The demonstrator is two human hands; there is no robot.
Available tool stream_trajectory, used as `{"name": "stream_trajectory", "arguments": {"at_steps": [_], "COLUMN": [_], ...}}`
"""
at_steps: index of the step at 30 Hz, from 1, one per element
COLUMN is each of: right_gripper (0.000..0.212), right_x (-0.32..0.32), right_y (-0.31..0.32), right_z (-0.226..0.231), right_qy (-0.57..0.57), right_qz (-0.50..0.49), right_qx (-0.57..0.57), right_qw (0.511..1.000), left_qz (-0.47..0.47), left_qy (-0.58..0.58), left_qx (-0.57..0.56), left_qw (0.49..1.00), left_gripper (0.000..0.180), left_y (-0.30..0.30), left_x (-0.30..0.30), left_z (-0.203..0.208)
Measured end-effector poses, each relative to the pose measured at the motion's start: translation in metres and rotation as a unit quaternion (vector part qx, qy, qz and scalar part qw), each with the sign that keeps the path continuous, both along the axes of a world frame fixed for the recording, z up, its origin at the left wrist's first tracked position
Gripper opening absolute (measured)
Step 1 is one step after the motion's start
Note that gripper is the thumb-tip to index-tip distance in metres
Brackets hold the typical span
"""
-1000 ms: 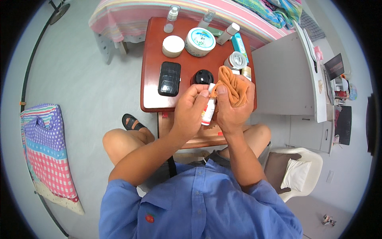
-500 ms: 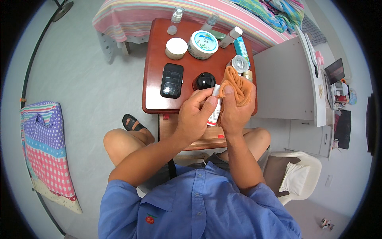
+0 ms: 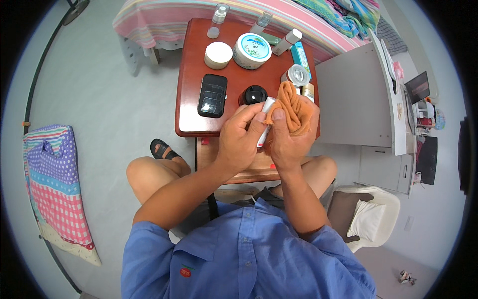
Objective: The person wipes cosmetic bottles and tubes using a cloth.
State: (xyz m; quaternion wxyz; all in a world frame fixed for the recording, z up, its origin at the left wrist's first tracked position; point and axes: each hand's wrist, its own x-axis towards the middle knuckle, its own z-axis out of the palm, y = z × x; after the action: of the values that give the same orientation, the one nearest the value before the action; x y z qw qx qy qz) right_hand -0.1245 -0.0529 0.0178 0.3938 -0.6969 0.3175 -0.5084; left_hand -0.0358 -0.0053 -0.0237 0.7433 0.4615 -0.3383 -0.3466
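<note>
White bottle (image 3: pixel 268 104), slim, tilted, against orange cloth (image 3: pixel 296 110)

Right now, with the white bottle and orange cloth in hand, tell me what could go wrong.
The white bottle, held in the left hand, might slip and drop, since its lower end appears past the near edge of the table. The black jar sits just beyond the left hand, so a knuckle could knock it. The orange cloth, bunched in the right hand, appears close to the clear-lidded jar and might brush it.
</note>
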Motion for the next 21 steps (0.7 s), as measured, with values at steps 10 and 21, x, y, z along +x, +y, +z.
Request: {"name": "stream_trajectory", "arguments": {"at_steps": [10,21], "right_gripper": [0.044,0.046], "right_x": [-0.008,-0.009], "right_y": [0.028,0.038], "right_z": [-0.006,-0.031], "right_qy": [0.096,0.066], "right_qz": [0.061,0.066], "right_qx": [0.051,0.083], "right_qw": [0.992,0.992], "left_qz": [-0.071,-0.094], "left_qy": [0.179,0.246], "left_qx": [0.034,0.028], "left_qw": [0.981,0.964], "left_gripper": [0.032,0.036], "left_y": [-0.003,-0.010], "left_x": [0.027,0.030], "left_z": [0.003,-0.015]}}
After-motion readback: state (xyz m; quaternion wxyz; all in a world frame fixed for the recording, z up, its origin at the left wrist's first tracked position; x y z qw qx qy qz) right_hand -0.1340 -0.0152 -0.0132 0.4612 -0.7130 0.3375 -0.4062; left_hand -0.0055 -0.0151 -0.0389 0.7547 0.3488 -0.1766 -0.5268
